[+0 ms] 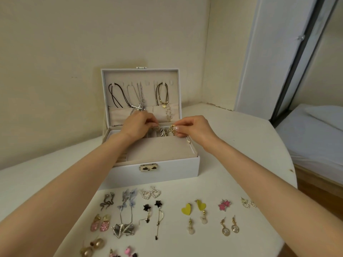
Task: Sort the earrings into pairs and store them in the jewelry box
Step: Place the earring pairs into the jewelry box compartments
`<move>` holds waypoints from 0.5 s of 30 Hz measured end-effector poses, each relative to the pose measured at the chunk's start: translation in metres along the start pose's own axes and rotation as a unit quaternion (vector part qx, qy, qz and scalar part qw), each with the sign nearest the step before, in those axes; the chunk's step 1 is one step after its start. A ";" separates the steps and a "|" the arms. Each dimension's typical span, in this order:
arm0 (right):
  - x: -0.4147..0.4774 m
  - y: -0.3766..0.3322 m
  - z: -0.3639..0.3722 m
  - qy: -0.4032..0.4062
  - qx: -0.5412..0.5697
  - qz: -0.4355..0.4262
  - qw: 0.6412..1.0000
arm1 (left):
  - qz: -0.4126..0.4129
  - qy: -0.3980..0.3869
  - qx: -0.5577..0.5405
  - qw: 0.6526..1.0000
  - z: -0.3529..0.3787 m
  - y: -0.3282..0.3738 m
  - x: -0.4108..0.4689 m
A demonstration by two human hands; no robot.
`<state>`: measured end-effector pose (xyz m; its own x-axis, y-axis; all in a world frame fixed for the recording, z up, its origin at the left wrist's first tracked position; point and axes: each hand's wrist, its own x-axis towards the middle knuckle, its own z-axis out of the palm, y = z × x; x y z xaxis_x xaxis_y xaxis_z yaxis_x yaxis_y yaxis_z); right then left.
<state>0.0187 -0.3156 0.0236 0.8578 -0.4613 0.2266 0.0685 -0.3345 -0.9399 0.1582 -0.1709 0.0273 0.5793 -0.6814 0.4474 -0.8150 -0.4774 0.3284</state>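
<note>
Both hands reach into the open jewelry box [167, 171], which stands on the tabletop [232, 145]. The left hand [138, 125] pinches what looks like a small gold earring [158, 127]. The right hand [193, 127] pinches a larger gold piece [172, 127]. Both are held just above the small rear compartments, probably to go in together as a pair. A black-and-white earring [163, 132] sits in one compartment. Necklaces [140, 97] hang inside the upright lid. The other earrings [186, 208] lie paired in front of the box, awaiting storage.
</note>
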 end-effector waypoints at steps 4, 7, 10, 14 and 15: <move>-0.001 0.001 0.000 0.003 0.005 -0.002 1.000 | -0.010 -0.003 -0.004 1.000 0.000 0.001 0.000; -0.001 0.001 0.000 0.004 0.002 -0.004 1.000 | -0.014 -0.007 0.003 1.000 0.001 0.002 -0.001; -0.001 0.001 0.001 0.006 -0.005 -0.007 1.000 | -0.015 -0.009 0.017 1.000 0.001 0.002 -0.002; 0.000 0.002 0.002 0.007 -0.017 -0.009 1.000 | -0.009 0.004 0.038 0.999 0.001 0.001 -0.002; 0.000 0.001 0.003 0.008 -0.023 -0.010 1.000 | -0.005 0.008 0.045 0.999 0.001 0.001 -0.002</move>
<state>0.0201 -0.3137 0.0221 0.8486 -0.4664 0.2498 0.0622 -0.3809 -0.9225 0.1560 -0.1704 0.0260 0.5866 -0.6678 0.4582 -0.8066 -0.5324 0.2567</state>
